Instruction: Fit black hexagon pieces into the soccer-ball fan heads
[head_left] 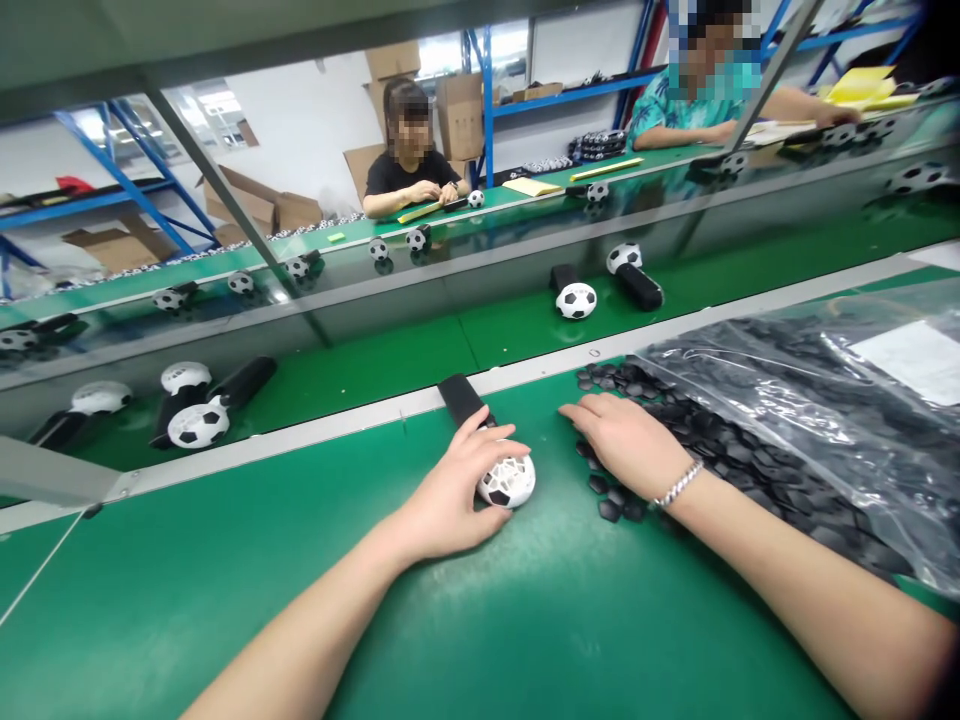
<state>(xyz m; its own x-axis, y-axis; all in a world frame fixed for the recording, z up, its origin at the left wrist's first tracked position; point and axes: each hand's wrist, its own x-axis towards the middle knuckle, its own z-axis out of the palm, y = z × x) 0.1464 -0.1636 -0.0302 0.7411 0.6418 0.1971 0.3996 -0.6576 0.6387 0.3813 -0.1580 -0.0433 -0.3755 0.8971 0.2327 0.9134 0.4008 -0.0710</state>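
My left hand (457,490) is closed around a white soccer-ball head (517,480) joined to a black handle (460,397) that lies on the green tabletop. Open white cells show across the ball's top, and a black pentagon fills one on its front. To the right, my right hand (622,435) reaches over the left edge of a heap of loose black pentagon pieces (705,440). Its fingers are stretched out to the left, and their undersides are hidden. A few black pentagons (611,508) lie below that palm.
A clear plastic bag (825,380) with a white label covers part of the heap. Beyond a metal rail (360,423), a green conveyor belt (420,350) carries several soccer-ball items with black handles (576,300). Two people sit across at another bench, before blue shelving and cardboard boxes (459,115).
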